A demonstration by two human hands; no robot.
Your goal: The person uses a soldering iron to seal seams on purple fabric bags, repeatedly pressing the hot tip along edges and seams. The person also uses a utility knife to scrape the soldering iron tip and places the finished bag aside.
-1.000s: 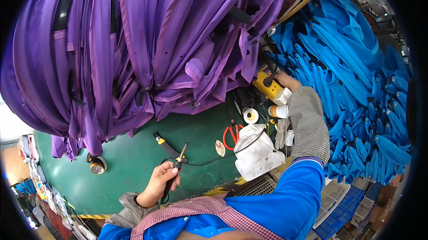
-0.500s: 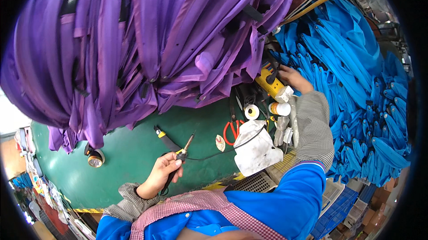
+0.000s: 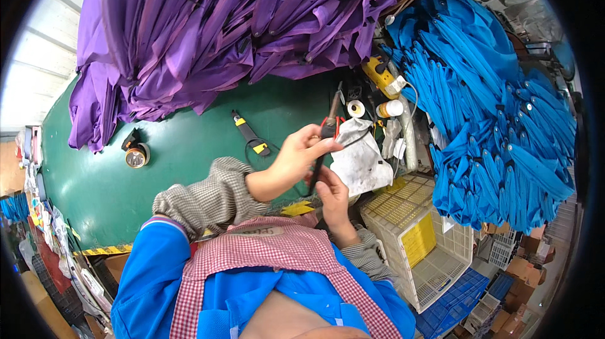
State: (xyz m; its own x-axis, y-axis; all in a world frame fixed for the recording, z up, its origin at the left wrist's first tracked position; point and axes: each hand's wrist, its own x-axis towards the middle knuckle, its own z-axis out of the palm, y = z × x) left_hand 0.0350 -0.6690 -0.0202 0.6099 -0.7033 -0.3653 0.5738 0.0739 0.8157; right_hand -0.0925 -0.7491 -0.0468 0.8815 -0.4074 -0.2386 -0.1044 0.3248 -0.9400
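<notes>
A soldering iron (image 3: 333, 109) with a black handle and a metal tip is gripped in my left hand (image 3: 296, 162), its tip up and away from me. My right hand (image 3: 335, 197) is curled at the lower end of the handle, just below the left hand. Behind the iron, the red-handled scissors (image 3: 341, 121) are partly hidden. A stained white cloth or bag (image 3: 360, 166) lies right of my hands. On the green table (image 3: 189, 143), a slim black tool with yellow bands (image 3: 249, 133) lies left of my left hand.
Purple fabric (image 3: 208, 30) is heaped along the far side. Blue fabric pieces (image 3: 466, 99) hang at the right. A yellow power strip (image 3: 378, 74), a white-capped bottle (image 3: 389, 109) and a solder spool (image 3: 356, 109) stand back right. A headlamp (image 3: 135, 155) lies left; a plastic crate (image 3: 403, 229) sits front right.
My right hand has come back from the power strip to the soldering iron. My left hand has carried the iron rightward, in front of the scissors. The view has shifted.
</notes>
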